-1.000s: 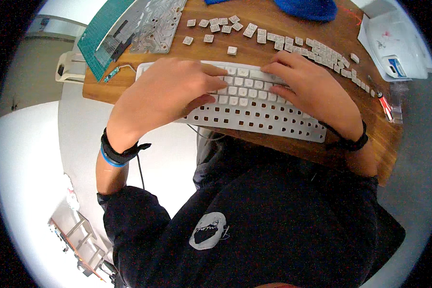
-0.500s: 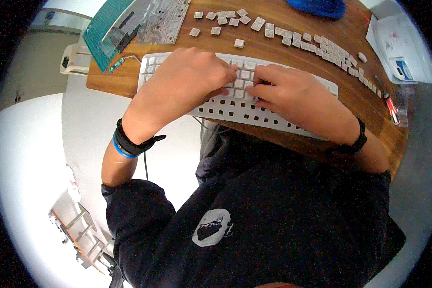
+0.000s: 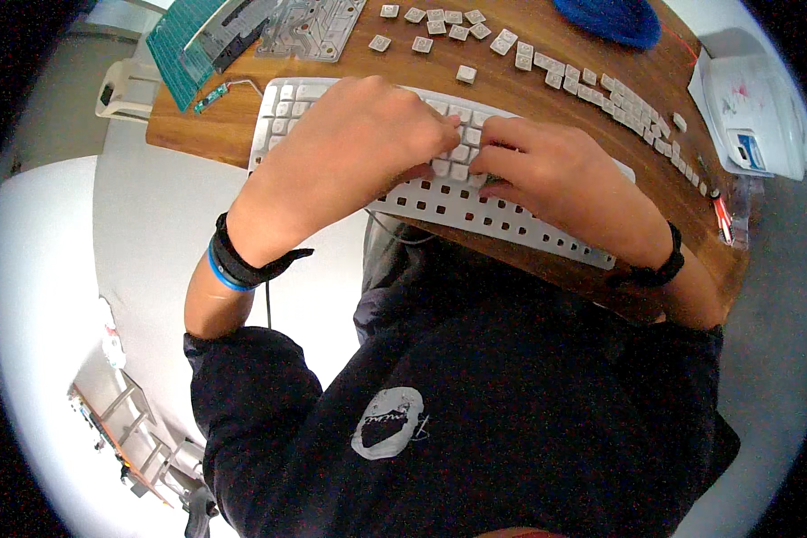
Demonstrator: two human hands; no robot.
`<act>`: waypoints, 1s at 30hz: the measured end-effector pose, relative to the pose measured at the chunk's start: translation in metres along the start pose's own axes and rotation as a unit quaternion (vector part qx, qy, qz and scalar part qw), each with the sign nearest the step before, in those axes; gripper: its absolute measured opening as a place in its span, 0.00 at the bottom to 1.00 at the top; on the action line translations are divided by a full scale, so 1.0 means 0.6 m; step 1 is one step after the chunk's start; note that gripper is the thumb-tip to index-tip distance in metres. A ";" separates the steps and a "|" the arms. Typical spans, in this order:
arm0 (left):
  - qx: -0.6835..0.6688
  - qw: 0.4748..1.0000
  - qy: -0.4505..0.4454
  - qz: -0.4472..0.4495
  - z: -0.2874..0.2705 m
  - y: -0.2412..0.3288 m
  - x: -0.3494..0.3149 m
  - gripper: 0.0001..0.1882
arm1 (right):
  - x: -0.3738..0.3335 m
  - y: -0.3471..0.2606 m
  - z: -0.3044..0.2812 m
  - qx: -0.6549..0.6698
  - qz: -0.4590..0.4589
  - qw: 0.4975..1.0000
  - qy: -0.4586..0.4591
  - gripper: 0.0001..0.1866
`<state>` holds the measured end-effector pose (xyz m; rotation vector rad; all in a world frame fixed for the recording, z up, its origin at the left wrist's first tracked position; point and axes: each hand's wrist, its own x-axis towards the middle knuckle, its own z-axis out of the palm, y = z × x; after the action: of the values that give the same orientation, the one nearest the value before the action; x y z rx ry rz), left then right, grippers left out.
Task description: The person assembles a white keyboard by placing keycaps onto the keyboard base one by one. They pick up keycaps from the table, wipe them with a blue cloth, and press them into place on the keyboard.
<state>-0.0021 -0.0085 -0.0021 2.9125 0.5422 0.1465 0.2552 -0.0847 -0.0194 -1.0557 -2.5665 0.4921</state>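
Note:
A white keyboard [image 3: 446,204] lies across the table below both my hands. White keycaps [image 3: 457,154] fill its far rows, while the near rows show open square holes. My left hand [image 3: 368,134] rests over the middle, fingers curled down and thumb near the innermost caps; most of its fingertips are hidden. Just right of it, my right hand [image 3: 556,170] bends its fingers onto the keyboard at the border of caps and holes. Whatever sits between those fingers is too hidden to name. Beyond the keyboard lies a single loose keycap [image 3: 465,74].
Loose keycaps [image 3: 632,109] run in a curved band along the far right. At the far left are a green cutting mat [image 3: 166,58], a patterned sheet [image 3: 309,31] and a small circuit board [image 3: 211,97]. A blue fluffy thing [image 3: 611,20], plastic container [image 3: 753,112] and red-handled tool [image 3: 722,215] stand farther off.
The whole view has shifted and tilted slightly, so the table things sit a little higher at left. Both hands stay at the same part of the keyboard, with only small finger movement.

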 end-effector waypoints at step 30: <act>-0.054 0.998 0.014 -0.020 0.004 -0.007 -0.017 0.25 | 0.020 -0.027 -0.017 -0.101 0.013 0.992 -0.079 0.11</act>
<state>-0.0127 -0.0089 -0.0057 2.7961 0.5775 0.2063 0.2415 -0.0849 -0.0017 -1.1616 -2.7915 0.3402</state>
